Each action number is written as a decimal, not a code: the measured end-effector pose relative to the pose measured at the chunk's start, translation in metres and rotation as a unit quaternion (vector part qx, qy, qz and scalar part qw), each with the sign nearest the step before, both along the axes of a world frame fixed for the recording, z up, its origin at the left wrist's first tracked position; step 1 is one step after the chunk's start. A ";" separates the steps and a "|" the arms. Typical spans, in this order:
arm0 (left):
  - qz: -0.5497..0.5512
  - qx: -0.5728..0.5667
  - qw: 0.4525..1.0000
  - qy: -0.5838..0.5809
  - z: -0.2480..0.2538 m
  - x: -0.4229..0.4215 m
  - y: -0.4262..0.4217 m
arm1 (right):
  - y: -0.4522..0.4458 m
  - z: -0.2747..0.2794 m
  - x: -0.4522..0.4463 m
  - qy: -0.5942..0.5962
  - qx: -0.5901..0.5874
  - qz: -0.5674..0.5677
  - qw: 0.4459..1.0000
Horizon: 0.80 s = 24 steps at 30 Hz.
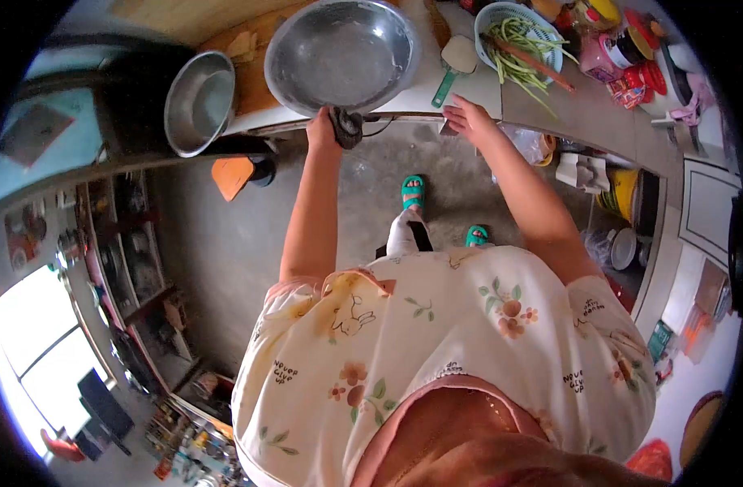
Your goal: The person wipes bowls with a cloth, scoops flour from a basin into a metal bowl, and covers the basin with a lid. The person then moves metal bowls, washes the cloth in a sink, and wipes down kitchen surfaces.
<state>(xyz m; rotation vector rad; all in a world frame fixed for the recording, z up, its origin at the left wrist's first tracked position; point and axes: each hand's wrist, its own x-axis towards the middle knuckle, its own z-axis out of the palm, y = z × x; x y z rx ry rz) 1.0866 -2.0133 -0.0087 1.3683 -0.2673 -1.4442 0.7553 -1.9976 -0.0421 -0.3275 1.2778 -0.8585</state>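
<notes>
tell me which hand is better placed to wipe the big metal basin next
Probably the left hand: it holds the dark rag right by the near rim of the big metal basin. The right hand is off to the side, nearer the green-handled tool.

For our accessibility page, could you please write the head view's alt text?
Left hand holding a dark, crumpled item at a large metal basin; right hand near a green-handled utensil and a basket of green beans.

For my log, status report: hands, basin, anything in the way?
Left hand holding dark cloth at near rim of large metal basin. Right hand open. Basin open side up. Possibly in the way: green-handled tool close to right hand.
</notes>
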 end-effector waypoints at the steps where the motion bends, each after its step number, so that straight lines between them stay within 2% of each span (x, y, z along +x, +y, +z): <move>1: -0.001 -0.014 1.000 0.006 -0.007 0.002 -0.016 | -0.016 -0.002 0.009 -0.013 0.014 -0.026 0.999; 6: -0.001 -0.023 0.999 0.033 -0.035 0.006 -0.062 | -0.053 -0.014 0.038 -0.069 0.039 -0.122 0.989; 9: 0.033 0.000 0.999 0.018 -0.013 -0.011 -0.068 | -0.065 -0.042 0.042 -0.080 0.031 -0.196 0.977; 11: 0.015 -0.012 0.999 0.030 -0.021 -0.011 -0.075 | -0.069 -0.061 0.037 -0.058 -0.029 -0.181 0.981; 12: 0.004 -0.026 0.999 0.043 -0.030 -0.010 -0.078 | -0.068 -0.063 0.038 -0.058 -0.026 -0.187 0.980; 14: -0.015 -0.027 0.998 0.049 -0.055 -0.003 -0.087 | -0.064 -0.058 0.041 0.028 -0.037 -0.188 0.981; 18: -0.023 0.003 0.996 0.085 -0.053 -0.011 -0.091 | -0.045 -0.049 0.041 0.063 -0.033 -0.184 0.980; 20: -0.037 -0.007 0.998 0.056 -0.076 -0.006 -0.100 | -0.033 -0.050 0.038 0.086 -0.034 -0.153 0.984; 22: -0.037 0.013 0.991 0.127 -0.093 -0.005 -0.105 | -0.012 -0.068 0.031 0.077 -0.044 -0.146 0.985; 23: -0.049 0.013 0.993 0.107 -0.074 -0.013 -0.097 | 0.002 -0.100 0.028 0.166 -0.159 -0.071 0.971; 24: -0.055 0.010 0.989 0.134 -0.098 -0.006 -0.103 | 0.016 -0.087 0.025 0.225 -0.177 -0.028 0.958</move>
